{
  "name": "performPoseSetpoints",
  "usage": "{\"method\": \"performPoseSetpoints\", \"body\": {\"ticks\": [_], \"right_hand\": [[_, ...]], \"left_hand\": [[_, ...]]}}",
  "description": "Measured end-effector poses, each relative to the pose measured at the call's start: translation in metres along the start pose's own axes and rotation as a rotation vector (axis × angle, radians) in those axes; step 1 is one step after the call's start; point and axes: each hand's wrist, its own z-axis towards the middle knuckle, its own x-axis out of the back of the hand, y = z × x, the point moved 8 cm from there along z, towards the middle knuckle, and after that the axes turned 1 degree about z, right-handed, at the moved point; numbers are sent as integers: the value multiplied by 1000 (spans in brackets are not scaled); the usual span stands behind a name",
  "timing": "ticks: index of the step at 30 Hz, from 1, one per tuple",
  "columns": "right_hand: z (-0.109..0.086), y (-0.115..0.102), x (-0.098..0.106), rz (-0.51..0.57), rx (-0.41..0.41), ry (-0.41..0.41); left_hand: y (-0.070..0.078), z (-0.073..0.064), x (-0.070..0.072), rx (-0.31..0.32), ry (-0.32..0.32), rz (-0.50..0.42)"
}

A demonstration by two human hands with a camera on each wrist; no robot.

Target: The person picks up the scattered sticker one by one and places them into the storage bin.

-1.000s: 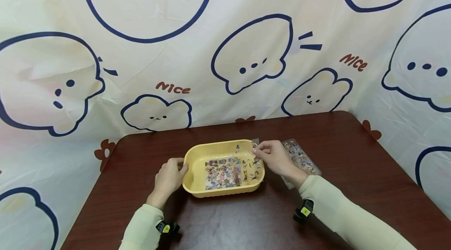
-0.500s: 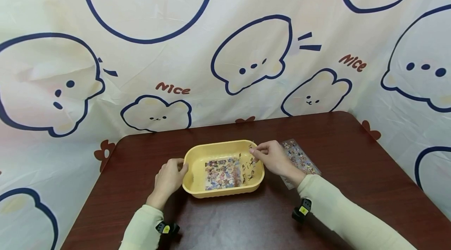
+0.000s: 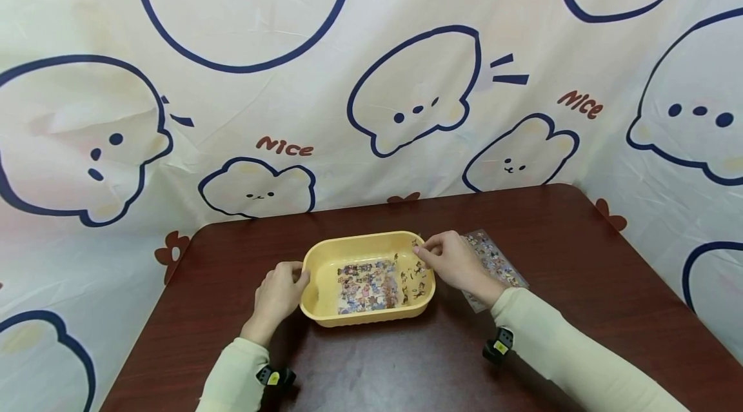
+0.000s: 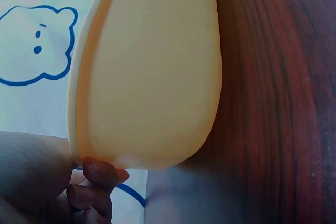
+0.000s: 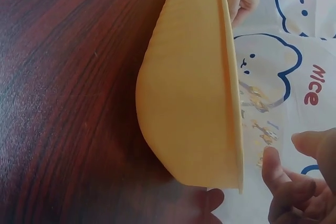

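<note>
A shallow yellow plastic tray (image 3: pixel 331 245) stands on the table; my left hand (image 3: pixel 278 293) grips its left rim, thumb on top and fingers curled beneath, as the left wrist view (image 4: pixel 97 182) shows. Inside lies a sheet of small colourful cartoon stickers (image 3: pixel 366 286). My right hand (image 3: pixel 453 262) is at the tray's far right corner, thumb and forefinger pinching the edge of a clear sticker sheet (image 3: pixel 404 280). That sheet is see-through, with scattered small figures, and rises above the rim in the right wrist view (image 5: pixel 260 121).
Another clear sheet of colourful stickers (image 3: pixel 493 257) lies on the dark red-brown table (image 3: pixel 371 373), partly under my right hand and wrist. A cloth backdrop (image 3: pixel 325 109) with cartoon animals rises behind the table and at both sides.
My right hand has shifted slightly, and the clear sticker sheet in it has tilted, its far corner showing less beyond the tray's rim. The left hand and tray have stayed put.
</note>
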Motion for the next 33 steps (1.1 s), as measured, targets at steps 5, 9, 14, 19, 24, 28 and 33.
{"method": "performPoseSetpoints", "body": {"ticks": [5,9,14,19,24,28,33], "right_hand": [[-2,-2,3,-91,4,27],[-4,-3,5,-143,6,46],[-5,-6,5,-170,40,54],[-5,-8,4,-236,58,37],[-6,-7,5,-271,51,10],[-6,-6,6,-276,45,8],[-7,-5,5,-273,61,-13]], "left_hand": [[1,0,0,-3,0,5],[2,0,0,-2,-1,11],[3,0,0,1,-7,15],[2,0,0,-1,-8,16],[2,-1,0,-2,-4,15],[3,0,1,-5,-9,16],[4,-1,1,-5,-7,18]]}}
